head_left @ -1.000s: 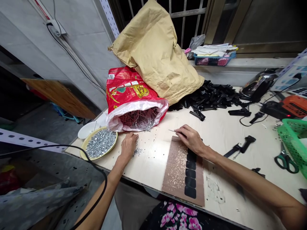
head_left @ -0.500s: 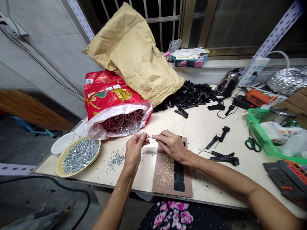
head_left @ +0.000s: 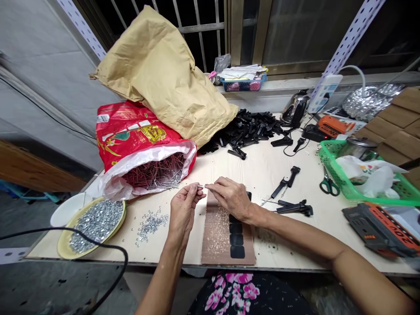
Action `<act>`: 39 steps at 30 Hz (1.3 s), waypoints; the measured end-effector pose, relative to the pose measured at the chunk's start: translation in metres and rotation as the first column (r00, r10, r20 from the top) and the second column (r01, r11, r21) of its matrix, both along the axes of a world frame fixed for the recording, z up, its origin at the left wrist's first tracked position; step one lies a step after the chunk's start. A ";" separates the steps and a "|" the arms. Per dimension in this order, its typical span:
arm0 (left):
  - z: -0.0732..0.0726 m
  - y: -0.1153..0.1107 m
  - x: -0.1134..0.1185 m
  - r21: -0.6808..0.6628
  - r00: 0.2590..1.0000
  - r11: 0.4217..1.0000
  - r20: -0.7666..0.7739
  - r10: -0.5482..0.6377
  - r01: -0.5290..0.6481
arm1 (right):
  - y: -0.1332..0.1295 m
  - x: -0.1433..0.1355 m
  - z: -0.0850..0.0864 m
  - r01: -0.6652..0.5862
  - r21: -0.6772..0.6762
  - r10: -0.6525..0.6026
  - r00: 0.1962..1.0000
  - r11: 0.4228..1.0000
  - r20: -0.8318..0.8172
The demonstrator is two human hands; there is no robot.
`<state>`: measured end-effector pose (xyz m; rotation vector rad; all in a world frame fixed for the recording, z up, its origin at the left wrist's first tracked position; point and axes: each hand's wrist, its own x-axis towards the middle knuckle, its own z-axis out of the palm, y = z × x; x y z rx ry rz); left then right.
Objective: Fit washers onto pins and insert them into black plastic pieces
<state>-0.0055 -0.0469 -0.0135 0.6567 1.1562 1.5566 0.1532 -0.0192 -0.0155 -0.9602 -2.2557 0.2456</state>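
At left on the workbench (head_left: 259, 175), washers (head_left: 101, 218) in a bowl (head_left: 63, 248), pins (head_left: 154, 173) in a sack (head_left: 127, 131) farther back; at right, scissors (head_left: 330, 187) beside a basket (head_left: 377, 200).

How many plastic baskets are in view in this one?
2. The green basket sits on the table, to the right of the right hand; the blue basket is on the windowsill. More could hide behind the red bag.

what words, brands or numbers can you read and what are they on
"20V": on the black-and-orange plastic block at lower right.
Too blurred: smaller orange mark on that block.
Too small: print on the shiny red plastic sack.
Unclear: marking on the orange-topped black plastic block beyond the green plastic basket.
Too small: blue print on the upright white rectangular object.
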 end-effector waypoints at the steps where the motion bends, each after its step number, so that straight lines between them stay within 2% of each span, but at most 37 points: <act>1: 0.000 0.000 0.001 0.002 1.000 1.000 -0.003 0.001 -0.001 | 0.000 0.001 0.000 0.007 0.003 -0.007 1.000 1.000 0.003; 14: -0.003 0.000 0.009 -0.031 0.990 1.000 -0.140 -0.007 0.003 | -0.004 0.009 -0.005 0.109 0.024 -0.110 0.993 0.994 0.050; 22: -0.007 0.000 0.015 0.015 0.969 1.000 -0.247 0.019 -0.016 | -0.004 0.006 -0.015 0.206 0.236 -0.229 0.971 0.950 0.074; 27: -0.010 0.001 0.017 0.001 0.977 1.000 -0.215 0.013 -0.013 | -0.003 0.007 -0.016 0.195 0.273 -0.227 0.969 0.942 0.093; 30: -0.011 0.002 0.019 0.012 0.979 1.000 -0.203 0.031 -0.029 | -0.003 0.008 -0.014 0.187 0.194 -0.208 0.974 0.963 0.094; 33: -0.012 0.003 0.021 0.022 0.977 0.999 -0.208 0.038 -0.034 | -0.002 0.010 -0.013 0.175 -0.010 -0.174 0.982 0.985 0.071; 36: -0.015 0.004 0.023 0.041 0.968 0.998 -0.241 0.061 -0.053 | -0.001 0.012 -0.013 0.129 -0.190 -0.128 0.992 0.973 0.018; 39: -0.018 0.004 0.026 0.052 0.956 0.996 -0.282 0.078 -0.065 | 0.000 0.013 -0.015 0.099 -0.242 -0.111 0.993 0.965 -0.035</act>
